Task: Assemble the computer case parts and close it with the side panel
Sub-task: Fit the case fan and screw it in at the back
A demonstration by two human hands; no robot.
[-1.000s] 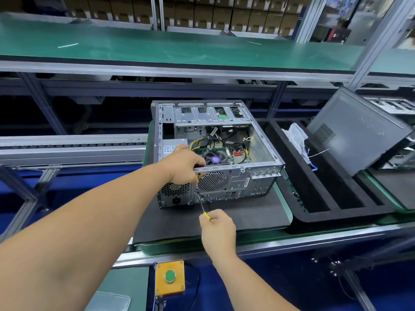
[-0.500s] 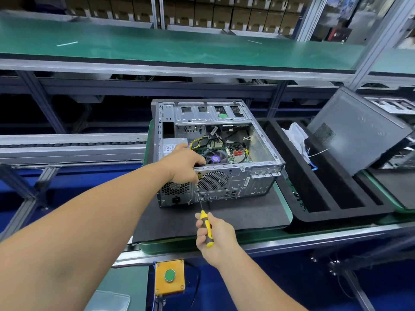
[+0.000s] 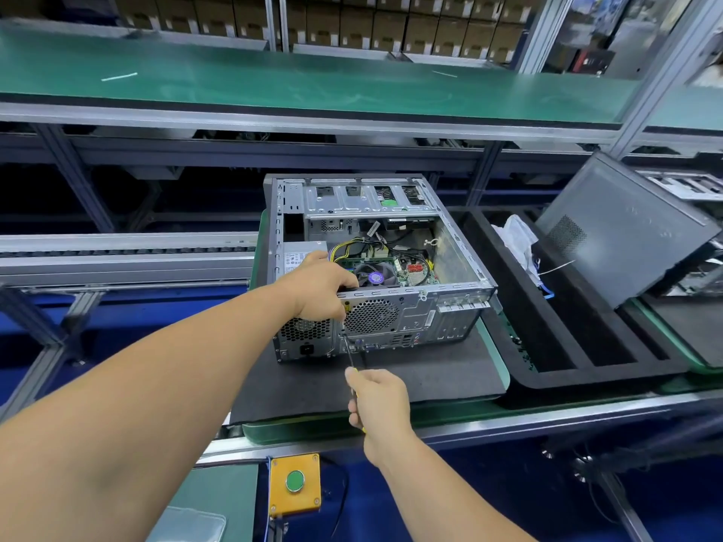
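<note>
Green conveyor bench, black foam mat (image 3: pixel 410 369) under open computer case (image 3: pixel 375 267): stiff, heavy steel, sharp-edged. Left hand (image 3: pixel 317 285) clamped on rear rim; right hand (image 3: pixel 377 400) closed round screwdriver (image 3: pixel 349 354).

screwdriver (image 3: pixel 349 352) handle mostly hidden, tip perhaps unseen

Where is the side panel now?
In the head view, the side panel leans tilted at the far right, beside the black foam tray, apart from the open case.
</note>
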